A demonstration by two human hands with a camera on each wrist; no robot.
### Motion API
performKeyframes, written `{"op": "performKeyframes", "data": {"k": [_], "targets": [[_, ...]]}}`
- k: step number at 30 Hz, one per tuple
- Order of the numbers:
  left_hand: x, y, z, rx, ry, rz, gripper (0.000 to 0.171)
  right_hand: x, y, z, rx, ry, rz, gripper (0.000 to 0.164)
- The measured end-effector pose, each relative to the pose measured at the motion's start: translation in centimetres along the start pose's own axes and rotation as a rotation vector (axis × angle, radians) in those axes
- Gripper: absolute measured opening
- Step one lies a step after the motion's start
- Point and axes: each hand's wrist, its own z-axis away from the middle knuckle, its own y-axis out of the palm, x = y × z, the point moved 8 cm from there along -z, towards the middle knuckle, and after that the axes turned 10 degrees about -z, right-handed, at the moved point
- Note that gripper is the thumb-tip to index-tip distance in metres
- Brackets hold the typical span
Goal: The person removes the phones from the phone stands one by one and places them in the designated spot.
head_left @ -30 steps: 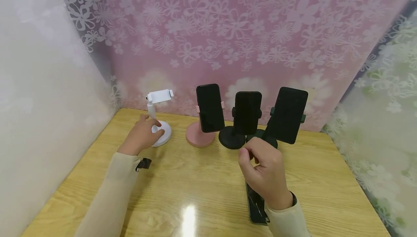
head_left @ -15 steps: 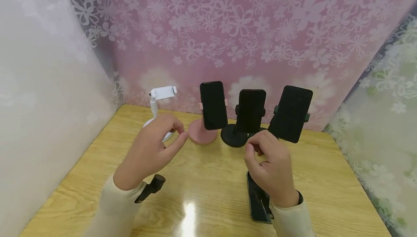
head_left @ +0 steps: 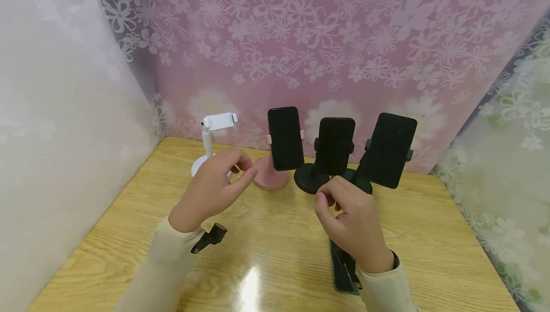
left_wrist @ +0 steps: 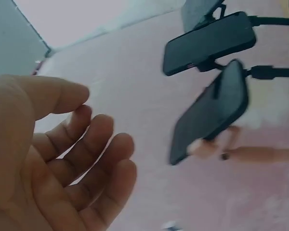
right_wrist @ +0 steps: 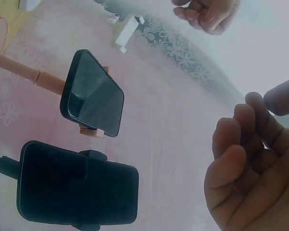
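Observation:
My left hand [head_left: 212, 190] hovers over the table before the white phone stand [head_left: 219, 121], overlapping its round base. Its fingers bend loosely with nothing between them, as the left wrist view shows of the same hand [left_wrist: 72, 159]. My right hand [head_left: 352, 223] is also empty, thumb and index tip close together, over a dark phone [head_left: 343, 276] lying flat and partly hidden by the wrist. Behind the hands, a pink stand [head_left: 271, 178] carries a black phone [head_left: 285, 138], a black stand [head_left: 307, 181] a second phone [head_left: 335, 145], and a dark green stand [head_left: 368, 144] a larger one [head_left: 388, 150]. The white stand's clamp is empty.
The four-legged or other support is not visible; the wooden table [head_left: 275, 235] runs back to a pink floral curtain [head_left: 283, 40]. A pale wall [head_left: 64, 111] stands at left, a floral cloth [head_left: 507, 183] at right.
My left hand has left the white stand's base and come back towards me and to the right, its fingers drawing closer together. The right hand stays nearly in place. The head view shifts slightly.

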Motion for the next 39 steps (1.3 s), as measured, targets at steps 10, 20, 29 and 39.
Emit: {"op": "performKeyframes", "data": {"k": [10,20,29,39], "targets": [[7.2,9.1,-0.3,0.066,-0.533,0.848,0.028,-0.5,0.1,0.3,0.012,0.033,0.004,0.012],[7.0,13.6,0.9,0.300,-0.579,1.031,0.056,-0.1,0.6,0.3,0.025,0.037,-0.005,0.012],[7.1,12.4,0.6,0.259,-0.611,0.982,0.045,0.3,0.1,0.1,0.038,0.027,-0.024,0.012],[8.0,11.0,0.5,0.254,-0.617,0.852,0.036,0.3,0.0,0.0,0.043,0.008,-0.025,0.013]]}}
